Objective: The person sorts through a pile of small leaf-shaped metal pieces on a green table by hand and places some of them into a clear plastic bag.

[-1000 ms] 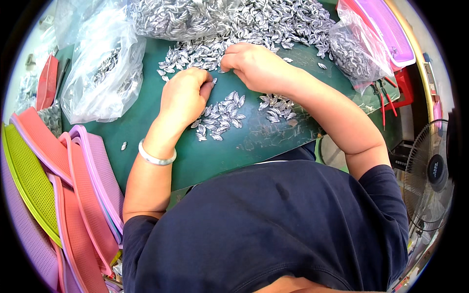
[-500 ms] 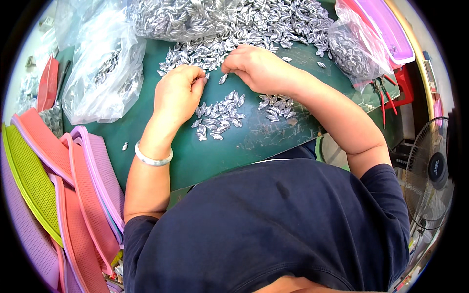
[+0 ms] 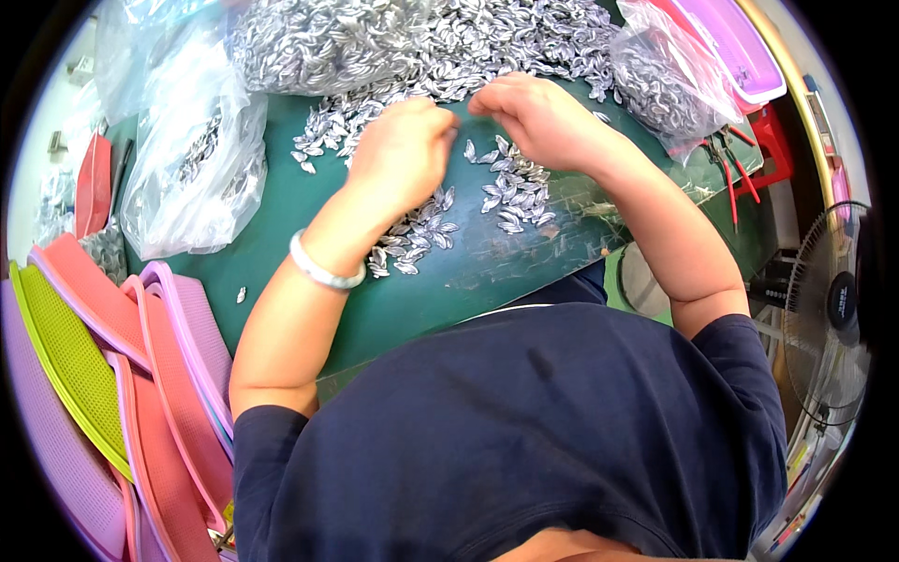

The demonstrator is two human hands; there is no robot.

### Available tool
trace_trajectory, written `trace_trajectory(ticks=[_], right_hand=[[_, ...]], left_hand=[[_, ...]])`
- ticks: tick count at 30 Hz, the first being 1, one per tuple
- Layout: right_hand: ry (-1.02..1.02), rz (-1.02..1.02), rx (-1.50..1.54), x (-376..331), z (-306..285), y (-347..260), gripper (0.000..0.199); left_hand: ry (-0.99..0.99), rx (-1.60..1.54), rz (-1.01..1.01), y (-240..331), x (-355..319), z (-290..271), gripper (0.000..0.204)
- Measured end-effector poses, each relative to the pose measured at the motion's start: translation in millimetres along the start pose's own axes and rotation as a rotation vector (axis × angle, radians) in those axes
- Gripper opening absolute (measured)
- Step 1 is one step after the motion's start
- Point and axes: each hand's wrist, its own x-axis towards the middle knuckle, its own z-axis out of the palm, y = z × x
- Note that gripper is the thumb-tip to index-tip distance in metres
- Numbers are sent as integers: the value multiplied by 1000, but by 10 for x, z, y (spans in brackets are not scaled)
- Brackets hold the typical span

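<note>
Many small silver leaf-shaped pieces lie in a large heap (image 3: 524, 47) at the far side of the green table (image 3: 281, 318). My left hand (image 3: 403, 155), with a pale bangle on its wrist, is at the heap's near edge, fingers curled together. It partly covers a small pile of the same pieces (image 3: 412, 242). My right hand (image 3: 552, 122) faces it just to the right, thumb and fingers pinched at the heap's edge. Anything between either hand's fingertips is hidden. Below the right hand spreads a second small pile (image 3: 515, 192).
A clear bag full of pieces (image 3: 328, 42) lies at the back, another bag (image 3: 201, 169) at the left, a third (image 3: 665, 94) at the right. Red-handled pliers (image 3: 729, 169) rest at the right edge. Coloured plastic baskets (image 3: 169, 375) stack at left; a fan (image 3: 829, 309) stands right.
My left hand has moved right and a little away from me, now over part of the left small pile. My right hand has shifted slightly right. The whole view has shifted a little.
</note>
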Motion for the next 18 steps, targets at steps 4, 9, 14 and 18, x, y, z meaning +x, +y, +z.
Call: trace_trajectory(ticks=[4, 9, 14, 18], right_hand=[[-40, -54, 81, -126, 19, -33, 26], [-54, -181, 137, -241, 97, -120, 28], [-103, -212, 118, -454, 19, -149, 24], [-8, -71, 247, -563, -15, -117, 29]], left_hand=[[-17, -14, -104, -92, -187, -155, 15], [-61, -37, -20, -1, -364, -114, 18], [-91, -65, -17, 48, -493, -147, 17], [-145, -91, -13, 70, -570, -202, 23]])
